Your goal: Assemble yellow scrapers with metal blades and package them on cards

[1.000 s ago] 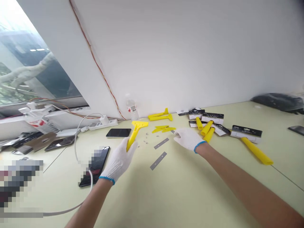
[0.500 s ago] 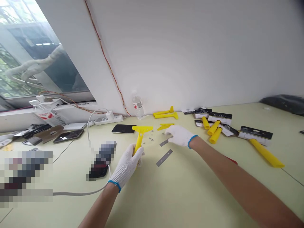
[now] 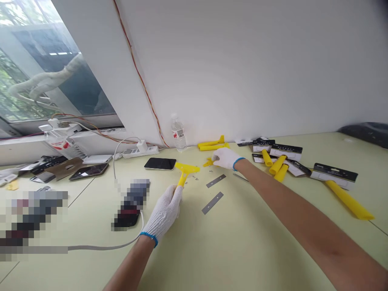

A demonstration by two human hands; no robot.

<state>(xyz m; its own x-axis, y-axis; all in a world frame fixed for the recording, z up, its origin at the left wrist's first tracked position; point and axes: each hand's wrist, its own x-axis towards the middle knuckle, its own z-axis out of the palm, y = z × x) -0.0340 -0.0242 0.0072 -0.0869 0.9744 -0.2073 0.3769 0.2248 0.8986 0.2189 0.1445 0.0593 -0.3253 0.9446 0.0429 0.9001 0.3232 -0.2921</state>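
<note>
Yellow scraper (image 3: 183,173) gripped in left hand (image 3: 164,212); right hand (image 3: 226,158) touches yellow pieces (image 3: 207,163), grip unclear.

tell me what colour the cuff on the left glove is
Blue. The cuff of the white left glove shows clearly in the head view.

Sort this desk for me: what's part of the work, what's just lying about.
Part of the work: yellow plastic scraper in the left hand; small yellow pieces under the right hand; two steel blades; tiny screws; packaged yellow scrapers.
Lying about: smartphone; water bottle; power strip.
</note>
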